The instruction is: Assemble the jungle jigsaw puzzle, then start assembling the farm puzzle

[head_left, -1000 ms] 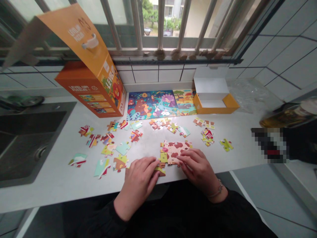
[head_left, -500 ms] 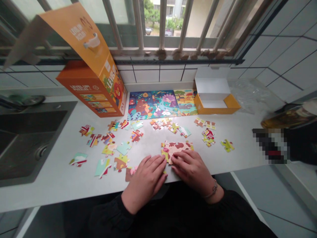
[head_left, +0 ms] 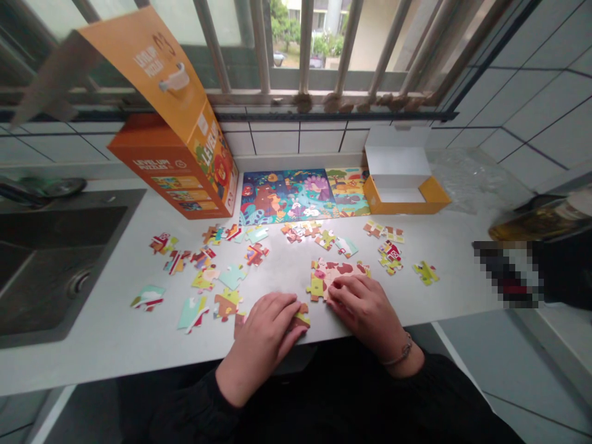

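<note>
My left hand (head_left: 266, 333) rests near the counter's front edge, fingers and thumb curled about a brown and yellow-green puzzle piece (head_left: 303, 314) that is partly hidden. Under its left side the pink and brown pieces seen earlier are mostly covered. My right hand (head_left: 367, 308) has its fingers bent together on the near side of a joined cow puzzle section (head_left: 342, 270), whose lower right is covered. A gap lies between this section and the left hand's piece.
Loose puzzle pieces (head_left: 231, 276) lie to the left, more pieces (head_left: 391, 256) to the right. Behind are a finished puzzle (head_left: 287, 196), a tall orange box (head_left: 171, 179) and an open yellow box (head_left: 402, 206). A sink (head_left: 50, 271) borders the counter (head_left: 106, 345) at left.
The cow section has shifted right with my right hand, away from my left hand. My left hand has drawn slightly left and nearer, and more of the piece beside it shows.
</note>
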`<state>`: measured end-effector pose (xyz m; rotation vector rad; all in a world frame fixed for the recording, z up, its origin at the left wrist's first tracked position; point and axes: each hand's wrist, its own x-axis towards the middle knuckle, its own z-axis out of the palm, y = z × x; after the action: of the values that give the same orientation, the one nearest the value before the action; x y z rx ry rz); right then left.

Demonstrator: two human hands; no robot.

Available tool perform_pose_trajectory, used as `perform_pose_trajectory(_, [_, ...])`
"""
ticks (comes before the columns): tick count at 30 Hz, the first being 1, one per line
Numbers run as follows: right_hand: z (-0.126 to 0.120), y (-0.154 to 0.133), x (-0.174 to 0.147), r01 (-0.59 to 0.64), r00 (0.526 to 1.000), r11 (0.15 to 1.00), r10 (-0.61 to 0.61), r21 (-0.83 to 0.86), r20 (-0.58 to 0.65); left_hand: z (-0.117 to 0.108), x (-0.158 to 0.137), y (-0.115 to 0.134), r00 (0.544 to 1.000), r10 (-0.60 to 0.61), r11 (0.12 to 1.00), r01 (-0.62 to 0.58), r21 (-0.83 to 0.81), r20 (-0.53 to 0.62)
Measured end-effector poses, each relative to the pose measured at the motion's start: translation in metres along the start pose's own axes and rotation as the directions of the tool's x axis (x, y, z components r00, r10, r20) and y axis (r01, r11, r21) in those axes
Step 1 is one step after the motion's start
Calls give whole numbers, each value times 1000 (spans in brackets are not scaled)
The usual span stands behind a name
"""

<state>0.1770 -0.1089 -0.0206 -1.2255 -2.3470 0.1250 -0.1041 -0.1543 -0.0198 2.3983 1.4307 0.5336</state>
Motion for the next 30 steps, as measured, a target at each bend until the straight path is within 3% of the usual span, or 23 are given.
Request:
perform_pose_trajectory(6, [-2, 13, 0, 48, 999, 999, -48, 9, 20, -5, 4, -11, 996, 91, 995, -91, -39, -6])
perform_pose_trajectory(17, [1, 21, 6, 135, 989, 991, -136, 10, 59, -11, 9, -24, 999, 38, 999, -38, 25, 4])
perform_pose_trajectory(26, [6, 15, 13, 99, 993, 994, -102, 46, 52, -9, 4, -24, 982, 136, 991, -136, 9, -131])
perform_pose_trajectory(30, [5, 15, 13, 103, 993, 993, -107, 64, 58, -6, 3, -25, 985, 91, 996, -92, 1, -147])
